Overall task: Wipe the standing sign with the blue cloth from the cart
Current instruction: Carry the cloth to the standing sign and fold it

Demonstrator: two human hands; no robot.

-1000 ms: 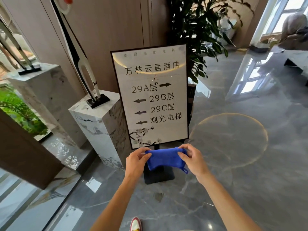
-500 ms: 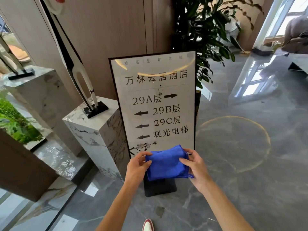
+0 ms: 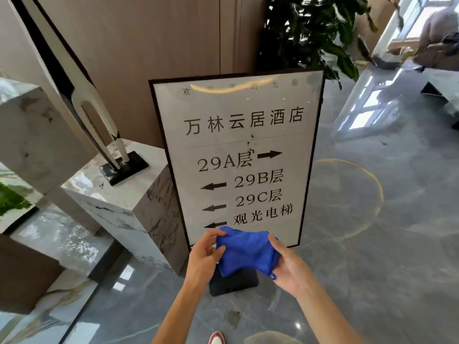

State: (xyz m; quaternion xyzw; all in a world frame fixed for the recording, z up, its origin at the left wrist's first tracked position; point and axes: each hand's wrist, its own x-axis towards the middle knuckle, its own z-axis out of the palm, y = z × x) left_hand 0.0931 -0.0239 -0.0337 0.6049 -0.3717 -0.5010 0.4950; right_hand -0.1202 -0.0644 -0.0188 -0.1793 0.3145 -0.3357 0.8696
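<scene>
The standing sign [image 3: 238,135] is a white panel in a dark frame with black characters and arrows, upright on a black floor base [image 3: 233,284] straight ahead. I hold the blue cloth [image 3: 244,252] folded in front of the sign's bottom edge, hiding the panel's lowest part. My left hand [image 3: 202,256] pinches the cloth's left side, thumb on top. My right hand [image 3: 289,266] grips its right side, and a small loop hangs below that corner. The cart is not in view.
A marble pedestal [image 3: 119,207] with a black-and-white sculpture [image 3: 99,135] stands close to the sign's left. A taller pedestal [image 3: 32,135] is further left. A potted plant [image 3: 310,33] rises behind the sign. Glossy grey floor [image 3: 372,232] spreads to the right. My shoe [image 3: 216,338] shows below.
I have come closer to the sign, which now looms larger. The cloth has been turned and bunched between both hands and now overlaps the sign's bottom edge.
</scene>
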